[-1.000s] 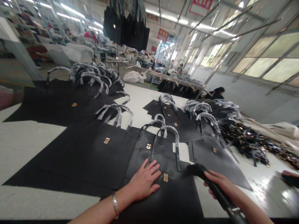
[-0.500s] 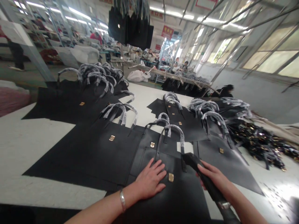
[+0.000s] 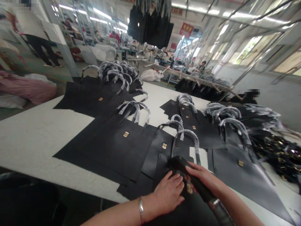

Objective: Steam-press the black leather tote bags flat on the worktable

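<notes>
My left hand (image 3: 168,192) lies flat with fingers spread on the nearest black leather tote bag (image 3: 164,163), beside its gold clasp (image 3: 189,188). My right hand (image 3: 204,179) is wrapped round a black tool with a dark nozzle (image 3: 179,164) and a metal-ringed hose (image 3: 219,208); the nozzle rests on the bag just above my left fingers. The bag's handles (image 3: 188,138) are wrapped in grey paper.
Several more black totes lie across the white table (image 3: 35,131), stacked at the back left (image 3: 98,91) and right (image 3: 237,163). A heap of dark chain straps (image 3: 279,153) sits at far right. Bags hang overhead (image 3: 150,22). A person stands far left; a pink bundle (image 3: 30,89) lies nearby.
My view has swung left and back. The right hand has brought the tool's nozzle leftward over the bag, close to my left hand, which stayed flat on the leather.
</notes>
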Tool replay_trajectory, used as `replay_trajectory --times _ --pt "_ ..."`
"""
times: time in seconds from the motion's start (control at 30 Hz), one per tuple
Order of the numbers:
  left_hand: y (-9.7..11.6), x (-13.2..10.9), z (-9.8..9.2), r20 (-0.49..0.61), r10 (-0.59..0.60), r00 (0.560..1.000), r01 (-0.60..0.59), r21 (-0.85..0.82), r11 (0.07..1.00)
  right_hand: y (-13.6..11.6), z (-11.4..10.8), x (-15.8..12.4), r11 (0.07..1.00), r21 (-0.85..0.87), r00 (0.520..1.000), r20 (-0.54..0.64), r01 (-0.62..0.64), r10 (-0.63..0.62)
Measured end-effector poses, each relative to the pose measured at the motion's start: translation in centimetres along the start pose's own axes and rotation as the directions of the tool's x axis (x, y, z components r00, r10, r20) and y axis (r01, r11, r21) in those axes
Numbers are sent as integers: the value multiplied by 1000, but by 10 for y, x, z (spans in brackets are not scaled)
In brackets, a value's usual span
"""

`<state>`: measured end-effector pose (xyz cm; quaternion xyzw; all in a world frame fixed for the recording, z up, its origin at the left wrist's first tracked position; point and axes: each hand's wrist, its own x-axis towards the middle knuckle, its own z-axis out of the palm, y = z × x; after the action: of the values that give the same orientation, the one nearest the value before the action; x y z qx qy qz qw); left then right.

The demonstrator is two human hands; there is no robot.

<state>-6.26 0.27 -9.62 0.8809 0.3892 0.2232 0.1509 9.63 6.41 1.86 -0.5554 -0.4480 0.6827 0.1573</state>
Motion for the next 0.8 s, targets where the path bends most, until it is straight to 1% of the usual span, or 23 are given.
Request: replay_trajectory --times 0.17,0.23,0.3,0.33,0.4,0.47,0.53,0.6,0.7,0.8 --pt "0 0 -2 1 -2 1000 2 -15 1000 5 -8 -8 998 -30 998 -18 -56 56" --pt "0 2 0 9 2 1000 -2 -7 1000 7 -8 -4 998 -21 999 -17 -51 51" --pt "-1 3 1 12 -4 1000 4 -1 1000 6 -6 6 1000 -10 999 -35 -15 14" --pt "-1 3 1 12 -8 1000 8 2 1000 4 -4 13 1000 -9 998 -60 12 -13" --pt "-1 2 0 10 -7 1000 7 4 1000 -2 -4 22 996 -9 985 -152 87 -87" --pt "-1 0 -3 3 2 1000 -2 -4 1000 -8 -10 23 987 -15 953 -259 161 -159" --pt "-1 -3 -5 -10 2 1000 -2 -26 1000 -9 -24 11 980 -24 923 -333 199 -195" --pt "-2 -4 -5 -25 -11 1000 10 -43 999 -3 -42 -10 986 -28 917 -363 164 -163" --pt "-3 -4 0 -38 -21 999 20 -33 999 19 -69 -45 1000 -9 923 -384 13 -16" --pt "-4 -3 5 -43 -25 999 24 -19 1000 44 -84 -67 994 41 921 -373 -104 112"
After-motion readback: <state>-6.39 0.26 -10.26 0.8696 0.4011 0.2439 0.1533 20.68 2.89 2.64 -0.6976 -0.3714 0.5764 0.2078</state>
